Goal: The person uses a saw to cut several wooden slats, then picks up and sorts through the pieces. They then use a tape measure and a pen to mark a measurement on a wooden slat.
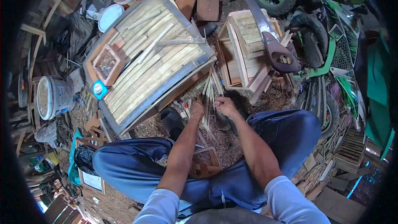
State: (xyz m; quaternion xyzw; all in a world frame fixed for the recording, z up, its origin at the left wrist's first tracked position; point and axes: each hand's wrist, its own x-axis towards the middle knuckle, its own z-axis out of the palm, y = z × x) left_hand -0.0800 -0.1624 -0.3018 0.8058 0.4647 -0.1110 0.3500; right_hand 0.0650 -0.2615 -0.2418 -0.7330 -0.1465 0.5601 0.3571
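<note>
Both hands reach down between the knees to a bundle of thin wooden strips (212, 84) near the ground. My left hand (197, 110) is closed at the left side of the bundle; what it holds is too small to make out. My right hand (225, 106) is closed at the right side, its fingers curled against the strips. The strips lean up between the slatted wooden table (166, 64) and an open wooden box (226, 60). A handsaw (271, 41) rests across the box's slatted top.
On the table are a small wooden frame box (108, 64), a blue tape measure (98, 89) and loose sticks. White buckets (56, 97) stand at the left. A green motorbike (331, 54) is at the right. A small wooden frame (207, 161) lies between my legs.
</note>
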